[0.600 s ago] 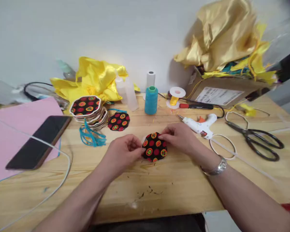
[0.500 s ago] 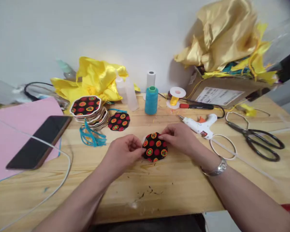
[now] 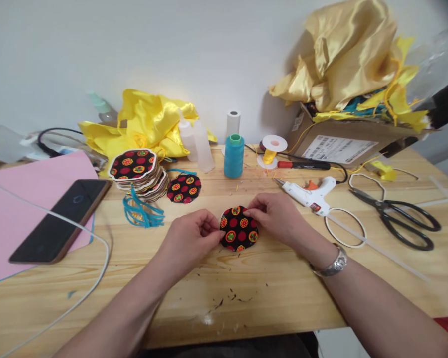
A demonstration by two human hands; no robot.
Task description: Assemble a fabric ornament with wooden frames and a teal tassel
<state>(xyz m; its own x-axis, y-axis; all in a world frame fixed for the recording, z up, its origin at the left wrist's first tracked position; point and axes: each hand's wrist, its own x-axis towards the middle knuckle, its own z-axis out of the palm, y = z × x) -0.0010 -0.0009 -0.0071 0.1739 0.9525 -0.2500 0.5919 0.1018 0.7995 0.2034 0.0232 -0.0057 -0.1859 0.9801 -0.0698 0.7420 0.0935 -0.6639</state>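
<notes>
A left hand [image 3: 194,232] and a right hand [image 3: 275,215] pinch the left and upper-right edges of one black floral fabric patch [image 3: 239,228] between them at a wooden table [image 3: 283,293], with one matching patch [image 3: 184,189], one teal thread cone [image 3: 234,158], one glue gun [image 3: 302,195], two bottles [image 3: 203,149] and one pair of scissors [image 3: 383,205] farther out.

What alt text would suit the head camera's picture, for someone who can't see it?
A person's left hand and right hand hold the edges of a black flowered patch at a wooden table. Farther back are a stack of similar patches and a blue thread spool; a phone lies on the left, a glue gun and scissors on the right.
</notes>
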